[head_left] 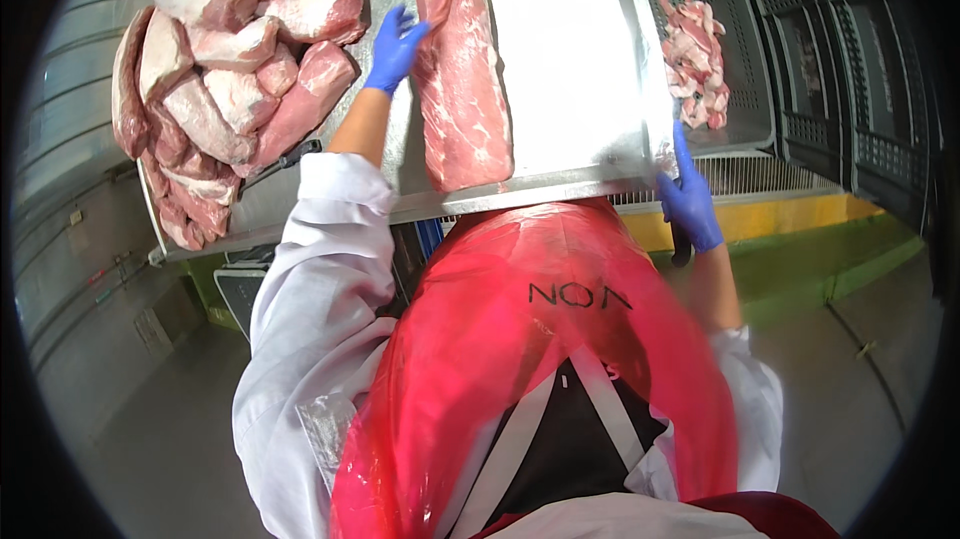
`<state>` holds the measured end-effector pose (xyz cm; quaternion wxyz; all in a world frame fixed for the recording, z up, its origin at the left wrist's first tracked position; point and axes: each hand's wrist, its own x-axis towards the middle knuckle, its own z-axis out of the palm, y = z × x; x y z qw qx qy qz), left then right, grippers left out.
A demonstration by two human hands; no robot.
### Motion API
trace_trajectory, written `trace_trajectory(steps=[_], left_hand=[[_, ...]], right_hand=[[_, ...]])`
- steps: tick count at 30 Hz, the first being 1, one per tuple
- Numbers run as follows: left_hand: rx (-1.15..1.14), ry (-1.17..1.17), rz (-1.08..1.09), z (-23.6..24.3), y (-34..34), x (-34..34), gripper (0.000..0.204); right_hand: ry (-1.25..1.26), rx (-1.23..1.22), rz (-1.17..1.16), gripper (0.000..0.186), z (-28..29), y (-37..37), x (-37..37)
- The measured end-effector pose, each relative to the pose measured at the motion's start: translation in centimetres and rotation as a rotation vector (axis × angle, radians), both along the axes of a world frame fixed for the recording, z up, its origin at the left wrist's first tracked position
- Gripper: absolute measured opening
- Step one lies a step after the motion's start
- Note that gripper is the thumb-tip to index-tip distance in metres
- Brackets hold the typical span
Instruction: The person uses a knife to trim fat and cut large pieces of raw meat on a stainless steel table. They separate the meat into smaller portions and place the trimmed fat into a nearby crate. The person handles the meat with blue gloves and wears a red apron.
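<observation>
A long pink pork loin lies lengthwise on the metal table, with a loose flap of meat folded over its far end. My left hand, in a blue glove, is at the loin's left edge, thumb and fingers apart, the thumb side against the meat. Past the table's right edge, my right hand, also gloved in blue, is closed around a black-handled knife. Only the handle's end shows clearly below the hand; the blade is hard to make out.
Several pork pieces are heaped on the table's left side. Beside them lies a black-handled tool. A dark crate right of the table holds meat trimmings. More dark crates stand farther right. A red apron touches the table's front edge.
</observation>
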<state>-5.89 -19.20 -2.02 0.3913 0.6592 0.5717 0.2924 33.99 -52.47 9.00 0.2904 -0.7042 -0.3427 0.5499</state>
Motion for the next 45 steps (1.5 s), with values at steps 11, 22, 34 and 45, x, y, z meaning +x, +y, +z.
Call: trace_trajectory(steps=[11, 22, 34, 45], left_hand=[[0.111, -0.094, 0.237, 3.7, 2.3, 2.7, 0.025], [0.226, -0.074, -0.022, 5.2, 2.4, 0.7, 0.027], [0.277, -0.524, -0.089, 20.1, -3.2, -2.8, 0.031], [0.363, -0.561, 0.072, 27.2, -10.1, -7.8, 0.031]], right_hand=[[-0.067, 0.316, 0.213, 0.082, -5.0, 15.0, -3.0], [-0.097, 0.067, 0.880, 0.071, -5.5, 30.7, -17.1], [-0.224, -0.123, 1.385, 0.075, 2.5, 22.6, -17.2], [-0.145, -0.200, 1.418, 0.081, 2.5, 15.5, -18.2]])
